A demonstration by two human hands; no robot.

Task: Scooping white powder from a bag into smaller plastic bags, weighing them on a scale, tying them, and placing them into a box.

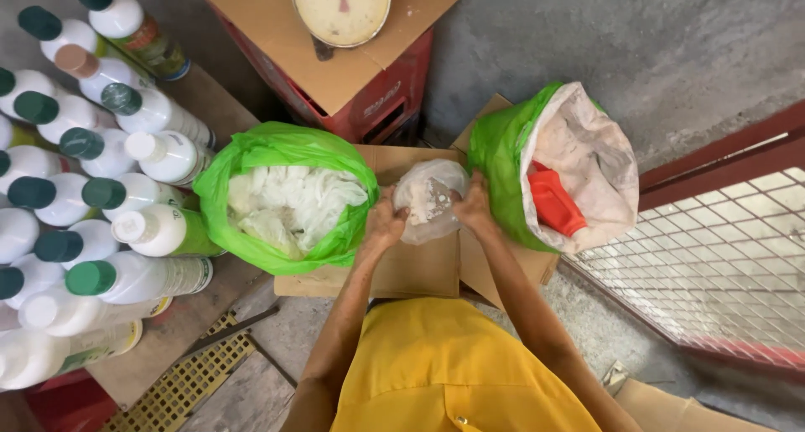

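Both hands, left hand (386, 222) and right hand (474, 204), clasp a powder-filled clear bag (428, 199).

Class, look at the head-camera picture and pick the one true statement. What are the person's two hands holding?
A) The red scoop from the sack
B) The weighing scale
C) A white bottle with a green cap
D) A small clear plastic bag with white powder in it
D: both the left hand and the right hand grip the small clear plastic bag of white powder, held over the cardboard box between the two green bags.
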